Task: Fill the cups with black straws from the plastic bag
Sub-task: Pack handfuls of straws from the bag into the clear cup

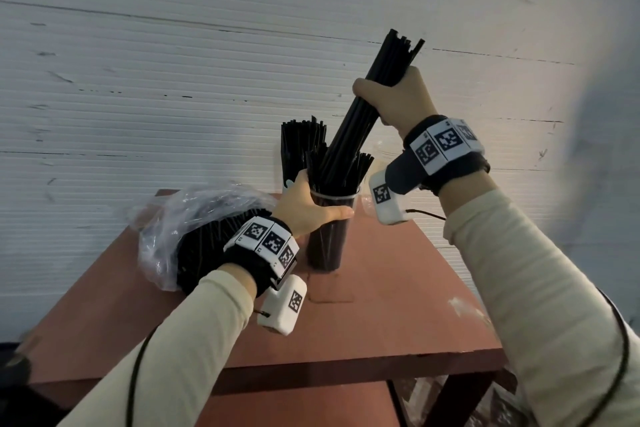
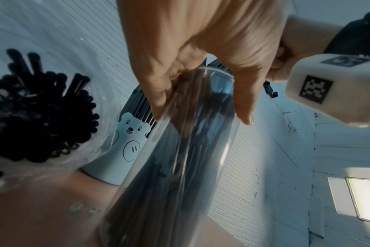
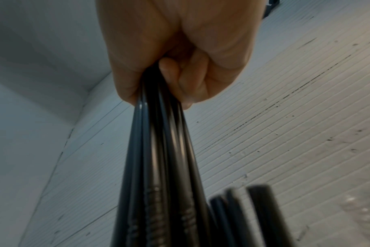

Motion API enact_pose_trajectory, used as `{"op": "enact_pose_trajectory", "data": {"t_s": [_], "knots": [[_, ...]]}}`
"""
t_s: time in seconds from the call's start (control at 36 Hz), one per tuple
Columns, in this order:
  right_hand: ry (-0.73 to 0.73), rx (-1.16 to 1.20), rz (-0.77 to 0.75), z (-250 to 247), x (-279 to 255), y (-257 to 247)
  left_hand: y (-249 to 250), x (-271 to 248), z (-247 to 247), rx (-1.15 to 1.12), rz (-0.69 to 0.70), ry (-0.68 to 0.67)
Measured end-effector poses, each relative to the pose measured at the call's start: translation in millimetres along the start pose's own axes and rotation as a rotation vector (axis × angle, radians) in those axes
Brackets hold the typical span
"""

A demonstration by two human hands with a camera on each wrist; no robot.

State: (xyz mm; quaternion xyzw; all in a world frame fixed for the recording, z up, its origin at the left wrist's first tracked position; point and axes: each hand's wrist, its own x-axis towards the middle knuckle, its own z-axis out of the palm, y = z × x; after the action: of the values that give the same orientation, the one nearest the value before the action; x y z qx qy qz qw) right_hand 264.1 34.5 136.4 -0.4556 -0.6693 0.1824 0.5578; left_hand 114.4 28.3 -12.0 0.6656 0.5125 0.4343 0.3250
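No readable words, brands or numbers. Black-and-white square code markers on both wristbands [image 1: 262, 243] and the white wrist boxes [image 2: 315, 89]. Cartoon bear drawing printed on the white cup [image 2: 130, 133]. Faint marks on the table [image 2: 82, 208], unreadable.

Left hand [image 1: 309, 208] low with its grip curled, right hand [image 1: 394, 97] raised in a fist-tight grip.

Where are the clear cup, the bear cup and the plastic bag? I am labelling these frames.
clear cup [image 1: 327, 246], head view, its lower wall.
bear cup [image 2: 129, 142], left wrist view, its printed front.
plastic bag [image 1: 162, 236], head view, its crumpled left side.
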Motion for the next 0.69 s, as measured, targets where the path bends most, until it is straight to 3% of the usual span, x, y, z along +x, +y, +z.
{"op": "enact_pose_trajectory", "data": {"t_s": [0.19, 0.44, 0.58, 0.69], "knots": [[-0.052, -0.064, 0.03, -0.2, -7.7, 20.3, -0.4, -1.3, 0.1, -0.011, -0.007, -0.008], [-0.489, -0.313, 0.135, 10.7, -26.8, 21.7, -0.3, -0.5, -0.5, -0.016, -0.024, -0.02], [-0.428, -0.226, 0.101, 10.6, -40.7, 21.7, -0.6, -0.2, 1.0, -0.022, -0.012, 0.003], [-0.171, -0.376, -0.086, 17.6, -43.6, 26.6, -0.5, 0.1, 1.3, -0.019, 0.002, 0.016]]}}
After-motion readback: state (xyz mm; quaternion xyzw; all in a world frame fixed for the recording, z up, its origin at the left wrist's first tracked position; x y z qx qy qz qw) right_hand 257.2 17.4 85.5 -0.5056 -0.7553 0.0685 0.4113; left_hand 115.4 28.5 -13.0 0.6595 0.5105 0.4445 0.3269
